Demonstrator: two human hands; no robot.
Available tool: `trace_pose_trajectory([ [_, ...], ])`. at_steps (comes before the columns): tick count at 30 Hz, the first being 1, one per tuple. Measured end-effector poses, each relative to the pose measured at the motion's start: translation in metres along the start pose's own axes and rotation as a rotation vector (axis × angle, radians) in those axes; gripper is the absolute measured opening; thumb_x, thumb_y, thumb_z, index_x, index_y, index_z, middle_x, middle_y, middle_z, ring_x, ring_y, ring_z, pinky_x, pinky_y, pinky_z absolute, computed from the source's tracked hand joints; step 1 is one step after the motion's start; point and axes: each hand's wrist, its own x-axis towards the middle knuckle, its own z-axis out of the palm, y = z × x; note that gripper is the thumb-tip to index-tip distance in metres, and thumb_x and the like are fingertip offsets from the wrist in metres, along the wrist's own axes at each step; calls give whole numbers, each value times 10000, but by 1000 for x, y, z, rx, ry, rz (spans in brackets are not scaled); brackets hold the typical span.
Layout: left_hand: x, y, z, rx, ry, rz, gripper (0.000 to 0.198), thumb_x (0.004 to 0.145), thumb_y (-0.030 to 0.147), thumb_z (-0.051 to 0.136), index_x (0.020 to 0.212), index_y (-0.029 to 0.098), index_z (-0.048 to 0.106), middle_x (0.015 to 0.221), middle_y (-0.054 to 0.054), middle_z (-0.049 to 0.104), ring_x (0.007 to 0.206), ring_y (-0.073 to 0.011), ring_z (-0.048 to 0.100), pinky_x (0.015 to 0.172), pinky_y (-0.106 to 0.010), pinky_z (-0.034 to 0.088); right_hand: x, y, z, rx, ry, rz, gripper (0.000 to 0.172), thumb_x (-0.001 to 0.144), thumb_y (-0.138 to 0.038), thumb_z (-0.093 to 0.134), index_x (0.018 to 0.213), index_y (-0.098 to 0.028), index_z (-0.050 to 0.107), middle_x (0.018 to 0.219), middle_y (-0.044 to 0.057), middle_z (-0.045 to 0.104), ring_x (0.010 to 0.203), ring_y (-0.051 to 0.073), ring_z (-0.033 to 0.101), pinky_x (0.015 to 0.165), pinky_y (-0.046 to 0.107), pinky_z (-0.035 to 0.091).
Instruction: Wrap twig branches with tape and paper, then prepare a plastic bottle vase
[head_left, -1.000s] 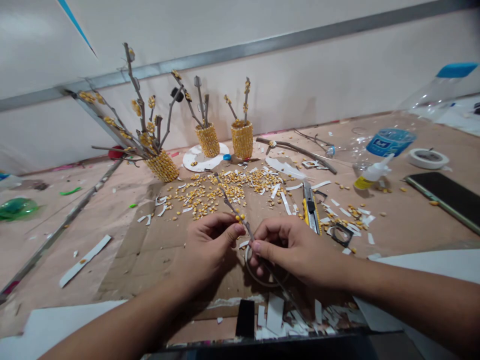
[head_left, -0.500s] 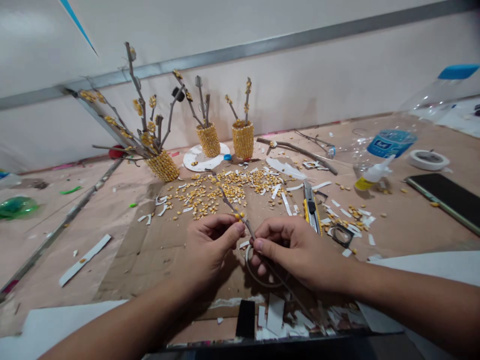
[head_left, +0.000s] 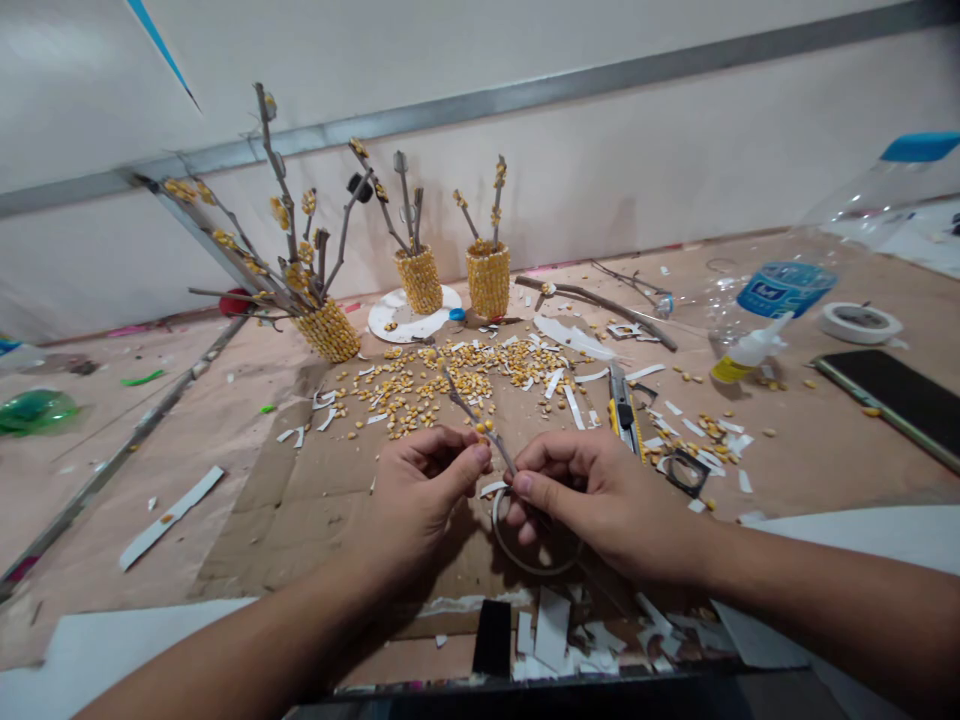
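My right hand (head_left: pixel 592 500) pinches a thin brown twig (head_left: pixel 466 404) that slants up and away to the left. My left hand (head_left: pixel 420 495) is closed beside it, thumb and fingertips pressing a yellow corn kernel (head_left: pixel 482 429) onto the twig. Both hands hover over a sheet of brown cardboard (head_left: pixel 315 500). A clear plastic ring (head_left: pixel 534 548) lies under my right hand. Loose corn kernels (head_left: pixel 450 375) are scattered just beyond the hands.
Three kernel-covered pots with twigs stand at the back: (head_left: pixel 330 330), (head_left: pixel 418 280), (head_left: pixel 487 280). A yellow utility knife (head_left: pixel 621 405), glue bottle (head_left: pixel 746 350), clear plastic bottle (head_left: pixel 795 270), tape roll (head_left: pixel 859 320) and phone (head_left: pixel 892 395) lie right. White paper scraps (head_left: pixel 555 630) litter the near edge.
The hands and twig have shifted slightly right in view; the grip on twig and kernel is the same.
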Motion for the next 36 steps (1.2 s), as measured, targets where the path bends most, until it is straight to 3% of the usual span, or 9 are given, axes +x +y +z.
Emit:
trace_pose_trajectory([
  [6,-2,6,1,43,-8,-2,217,761,347,912,720,178,783,632,12,655,584,-89,529,559,-206,419,-2,0,1,-9,-23,17,476,797,-617,835,803,-163,689,745,55,739,622,126,662,564,237,521],
  [13,-4,10,1,152,-18,52,156,792,298,883,726,190,792,660,-4,712,588,-98,569,566,-205,444,-1,1,-1,20,-44,31,457,782,-580,855,762,-160,675,725,50,733,599,116,646,551,222,501],
  [24,-2,13,5,68,0,44,225,646,282,957,647,168,763,598,-14,708,506,-95,552,501,-206,432,-1,0,-1,-23,-49,38,401,787,-522,863,736,-162,692,703,50,736,573,119,646,539,232,511],
  [29,-2,16,9,64,98,-44,300,595,295,969,818,166,815,698,-36,758,552,-131,625,501,-224,482,3,-4,-9,22,-38,-66,480,793,-626,841,826,-172,689,767,52,768,658,146,706,610,258,571],
  [34,0,9,1,139,89,-62,356,766,497,864,764,173,716,581,35,600,422,-75,448,403,-195,353,10,-6,-22,43,-54,-180,426,856,-573,818,863,-166,693,758,53,775,675,146,716,667,271,577],
  [36,5,9,-5,156,105,-32,318,852,502,778,819,194,705,566,56,543,427,-81,403,407,-197,320,13,-7,-24,62,-47,-188,420,843,-562,833,834,-168,688,750,53,771,662,136,699,657,262,558],
])
